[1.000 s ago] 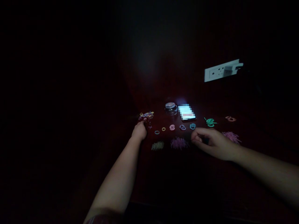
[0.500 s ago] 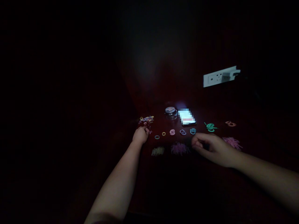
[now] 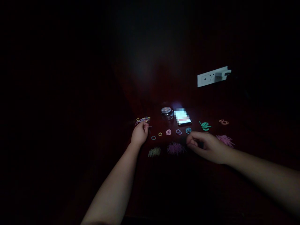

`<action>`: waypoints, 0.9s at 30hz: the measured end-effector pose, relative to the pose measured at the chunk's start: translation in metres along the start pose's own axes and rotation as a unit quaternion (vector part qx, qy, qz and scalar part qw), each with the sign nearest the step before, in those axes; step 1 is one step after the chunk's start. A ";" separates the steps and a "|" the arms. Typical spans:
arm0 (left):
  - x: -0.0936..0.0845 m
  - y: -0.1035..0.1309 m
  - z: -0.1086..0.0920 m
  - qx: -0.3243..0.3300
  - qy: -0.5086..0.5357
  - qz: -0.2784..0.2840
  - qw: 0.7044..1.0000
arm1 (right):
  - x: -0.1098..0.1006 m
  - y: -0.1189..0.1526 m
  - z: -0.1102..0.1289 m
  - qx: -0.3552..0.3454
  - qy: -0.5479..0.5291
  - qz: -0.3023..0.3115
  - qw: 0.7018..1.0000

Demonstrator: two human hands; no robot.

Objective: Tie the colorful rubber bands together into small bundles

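Note:
My left hand (image 3: 140, 134) is closed at the near edge of a mixed pile of small coloured bands (image 3: 142, 120); what its fingers pinch is too small to make out. My right hand (image 3: 206, 147) has its thumb and fingertips together, just below the blue bands (image 3: 188, 130); anything between them is hidden. A row left of it holds purple bands (image 3: 178, 132), pink bands (image 3: 168, 132), a yellow band (image 3: 160, 134) and a dark bluish ring (image 3: 153, 137). Nearer lie a purple heap (image 3: 175, 148) and a pale yellowish heap (image 3: 154, 152).
Behind the row stand a round lidded jar (image 3: 167, 113) and a lit phone (image 3: 182, 116). Green bands (image 3: 205, 126), orange bands (image 3: 223, 122) and a pink heap (image 3: 225, 141) lie to the right. A power socket (image 3: 212, 77) is on the wall.
The whole view has shifted, so things sit further left. My left hand has moved up slightly against the mixed pile, fingers still closed. My right hand keeps its pinch near the blue bands.

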State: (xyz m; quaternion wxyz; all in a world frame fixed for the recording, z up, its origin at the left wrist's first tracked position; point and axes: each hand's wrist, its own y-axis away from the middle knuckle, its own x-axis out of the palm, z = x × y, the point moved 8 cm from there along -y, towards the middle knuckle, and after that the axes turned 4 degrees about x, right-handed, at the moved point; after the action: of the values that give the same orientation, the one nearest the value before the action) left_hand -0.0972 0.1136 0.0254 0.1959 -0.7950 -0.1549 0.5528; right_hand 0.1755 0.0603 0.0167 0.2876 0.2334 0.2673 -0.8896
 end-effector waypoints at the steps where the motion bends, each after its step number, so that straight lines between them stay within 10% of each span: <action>1: -0.001 0.002 -0.013 0.028 0.016 0.000 0.999 | 0.000 0.000 0.001 0.000 -0.001 -0.004 1.000; 10: -0.024 0.062 -0.159 0.375 0.175 0.005 0.910 | -0.010 -0.001 0.011 -0.047 0.009 -0.093 0.994; 27: -0.032 0.068 -0.167 0.402 0.188 -0.017 0.896 | -0.013 -0.001 0.024 -0.117 0.036 -0.106 0.987</action>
State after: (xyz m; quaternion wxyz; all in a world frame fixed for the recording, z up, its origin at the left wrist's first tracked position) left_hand 0.0514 0.0157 0.0705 0.5336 -0.7351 0.1062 0.4046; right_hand 0.1785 0.0512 0.0427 0.2072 0.2004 0.4025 -0.8689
